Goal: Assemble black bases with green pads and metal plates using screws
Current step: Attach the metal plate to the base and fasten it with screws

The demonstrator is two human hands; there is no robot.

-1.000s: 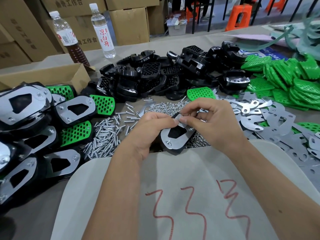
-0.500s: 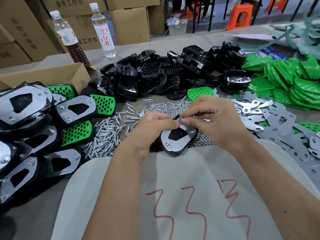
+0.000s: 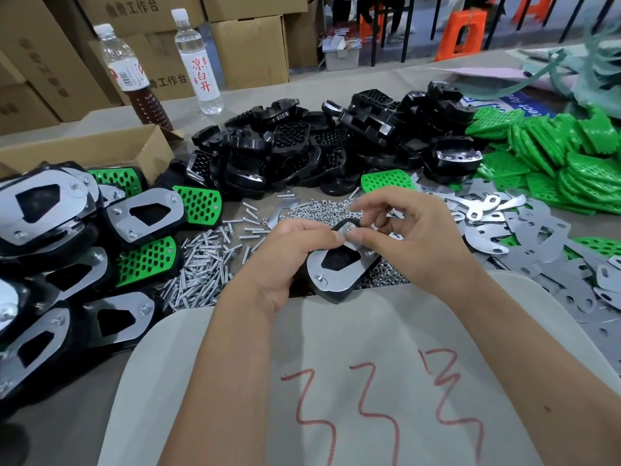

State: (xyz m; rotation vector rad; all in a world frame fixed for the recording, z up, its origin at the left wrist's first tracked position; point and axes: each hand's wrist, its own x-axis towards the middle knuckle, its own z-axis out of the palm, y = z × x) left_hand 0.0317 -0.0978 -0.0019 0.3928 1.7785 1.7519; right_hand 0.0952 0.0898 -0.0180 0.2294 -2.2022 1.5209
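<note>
Black base with its metal plate sits right at the centre, propped at the far edge of the pale sheet with red scrawls, one screw head showing on the plate's near end. Left hand comes in from the side, fingers curled around the base's left edge, thumb and forefinger pinching at the plate's far tip. Right hand meets it there, thumb and forefinger pressed together on something tiny at that same tip; what exactly is pinched is too small to tell, and the other fingers arch loosely above. Just left of the hands lies a scatter of loose screws, and behind the fingers a heap of small nuts. Over on the left, finished pieces are stacked up, silver plates on top and green perforated pads peeking out. Farther back, a big pile of bare black bases. On the right, loose metal plates spread across the table, with a mound of green pads beyond them. Two bottles stand near the cardboard boxes at the back left.
</note>
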